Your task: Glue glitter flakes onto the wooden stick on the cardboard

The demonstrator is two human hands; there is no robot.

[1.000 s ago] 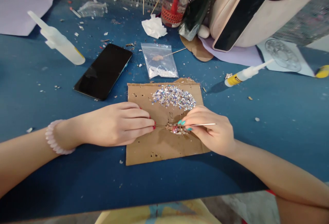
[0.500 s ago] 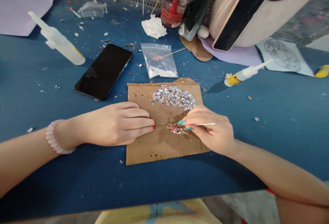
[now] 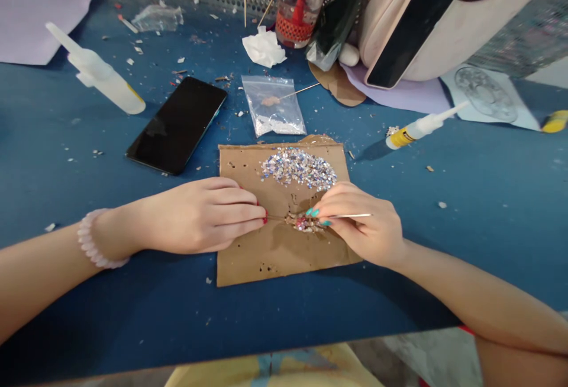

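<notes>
A brown cardboard sheet lies on the blue table with a heap of shiny sequins on its far part. My left hand rests on the cardboard's left side, fingers closed and pinching the end of a thin stick that runs to a small sequin-covered piece. My right hand pinches a thin white pick, its tip at that small piece.
A black phone lies left of the cardboard, a clear bag of sequins behind it. Glue bottles sit at far left and right. A pink bag, a red-capped bottle and crumpled tissue crowd the back.
</notes>
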